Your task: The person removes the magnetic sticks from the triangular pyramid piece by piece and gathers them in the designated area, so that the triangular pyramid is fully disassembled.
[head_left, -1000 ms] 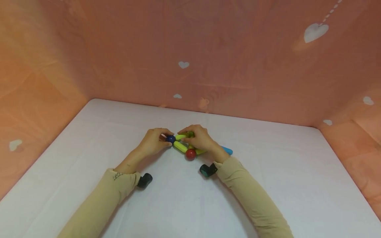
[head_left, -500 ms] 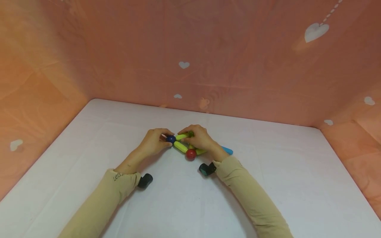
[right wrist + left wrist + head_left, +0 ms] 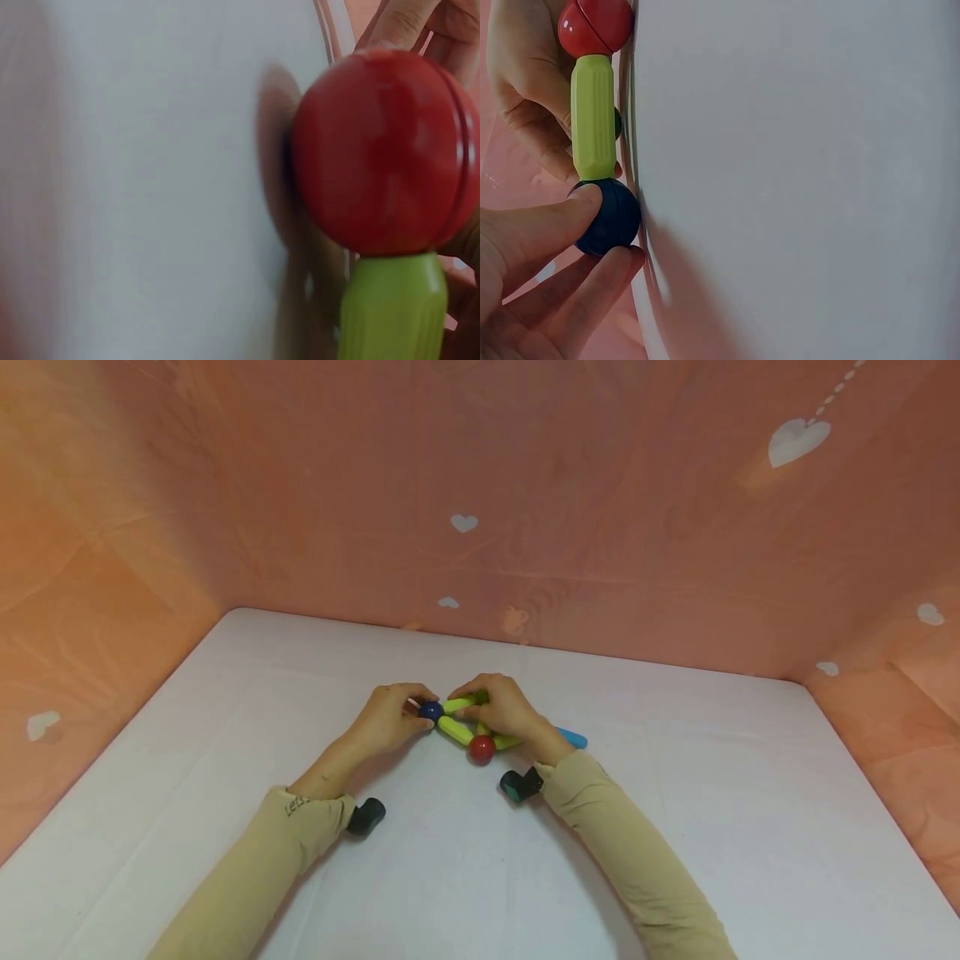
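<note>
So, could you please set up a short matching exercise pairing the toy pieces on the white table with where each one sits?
Things:
1. blue ball
2. red ball
3. blue stick
4. green stick

Places:
A. joins the two balls
B. pinched by the left hand
C. pokes out behind the right hand wrist
D. nearest the person, at the front of the build

Pairs: 1-B, 2-D, 3-C, 4-A
</note>
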Demonstrator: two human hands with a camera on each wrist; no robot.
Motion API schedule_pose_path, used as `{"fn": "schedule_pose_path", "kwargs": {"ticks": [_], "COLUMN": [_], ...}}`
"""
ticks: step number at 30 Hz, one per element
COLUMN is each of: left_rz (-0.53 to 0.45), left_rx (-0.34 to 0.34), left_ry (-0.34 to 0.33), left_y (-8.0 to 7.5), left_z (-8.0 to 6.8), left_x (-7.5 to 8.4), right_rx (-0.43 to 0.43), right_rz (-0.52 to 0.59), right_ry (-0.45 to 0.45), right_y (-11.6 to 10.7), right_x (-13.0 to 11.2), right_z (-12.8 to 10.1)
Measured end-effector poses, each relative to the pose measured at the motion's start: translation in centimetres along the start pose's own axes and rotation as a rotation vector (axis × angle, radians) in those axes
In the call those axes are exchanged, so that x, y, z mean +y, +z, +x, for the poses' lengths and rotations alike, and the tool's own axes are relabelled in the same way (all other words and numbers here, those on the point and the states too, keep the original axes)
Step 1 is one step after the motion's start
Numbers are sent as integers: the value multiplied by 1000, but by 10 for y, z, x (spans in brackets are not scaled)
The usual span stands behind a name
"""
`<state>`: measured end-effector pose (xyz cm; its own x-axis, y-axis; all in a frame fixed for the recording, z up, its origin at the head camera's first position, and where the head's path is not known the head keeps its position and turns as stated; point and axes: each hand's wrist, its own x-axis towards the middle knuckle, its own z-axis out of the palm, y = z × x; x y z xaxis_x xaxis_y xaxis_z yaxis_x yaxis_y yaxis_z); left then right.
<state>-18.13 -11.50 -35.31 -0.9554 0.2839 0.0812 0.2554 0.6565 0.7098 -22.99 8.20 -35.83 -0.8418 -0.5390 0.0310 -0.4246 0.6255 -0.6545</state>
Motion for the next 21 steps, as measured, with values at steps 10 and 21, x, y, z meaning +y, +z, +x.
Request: {"fn": "schedule_pose_path", "kwargs": {"ticks": [10, 21], "left_rz": [37, 14], "left_rx": [-18, -33], "left_ry": [-1, -18], "left_y": [-1, -3], "left_z": [-1, -7], "left_x": [1, 0], "right_rx": [17, 20], "right_rz": [-18, -4], "right_ry": [38, 90], "right_y": [-1, -2], "right_x": [0, 0], "right_z": [1, 0]}}
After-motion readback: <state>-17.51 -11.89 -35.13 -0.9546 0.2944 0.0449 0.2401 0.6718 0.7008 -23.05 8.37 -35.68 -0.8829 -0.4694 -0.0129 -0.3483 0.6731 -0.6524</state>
